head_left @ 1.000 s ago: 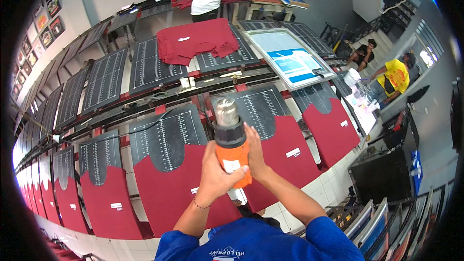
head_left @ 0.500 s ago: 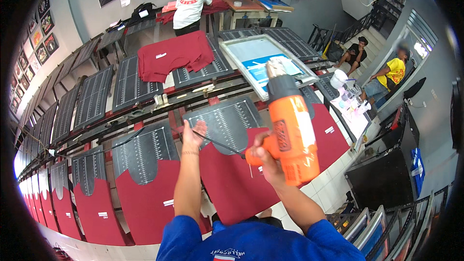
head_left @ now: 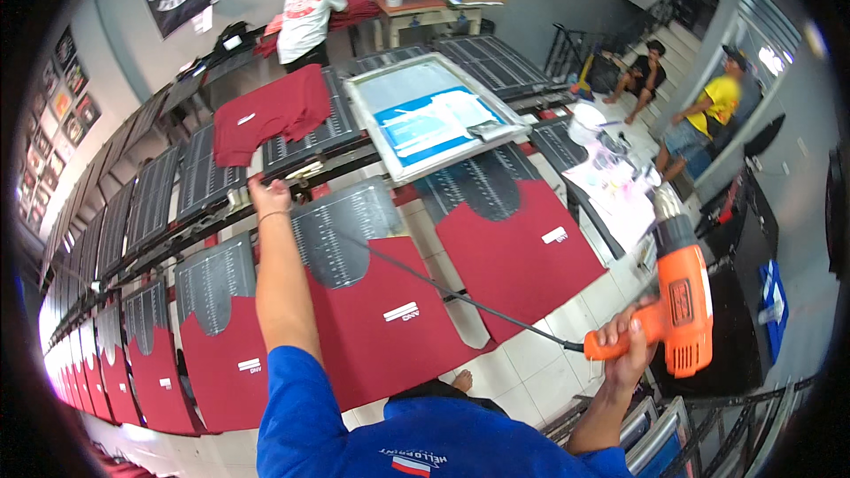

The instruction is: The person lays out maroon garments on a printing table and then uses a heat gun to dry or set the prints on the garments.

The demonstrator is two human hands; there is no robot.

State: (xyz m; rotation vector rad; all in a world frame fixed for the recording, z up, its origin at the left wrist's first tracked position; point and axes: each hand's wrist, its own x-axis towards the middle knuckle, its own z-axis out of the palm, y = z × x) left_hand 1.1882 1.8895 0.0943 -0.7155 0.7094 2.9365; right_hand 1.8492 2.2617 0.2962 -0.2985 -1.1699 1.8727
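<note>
The right hand [head_left: 630,336] is clenched around the grip of an orange heat gun [head_left: 677,301], held out to the person's right, well off the printing row, nozzle pointing up and away. Its black cord [head_left: 460,296] runs from the grip back across the red shirts toward the left. The left hand [head_left: 261,193] reaches forward with the arm straight, at the far edge of a grey pallet [head_left: 341,226]; its fingers are hidden from here, so whether it grips or only rests cannot be told.

A long table of pallets [head_left: 212,279] curves off to the left, each with a red shirt [head_left: 381,319] hanging over its near edge. A framed printing screen [head_left: 434,115] lies tilted across the row ahead. A loose red shirt [head_left: 266,111] lies on the far row. White tiled floor [head_left: 522,363] shows open between the shirts and the person's feet.

Compared with 0.5 s ago, the heat gun has swung from the middle of the view out to the right and lower, and the left hand has stretched further forward.
</note>
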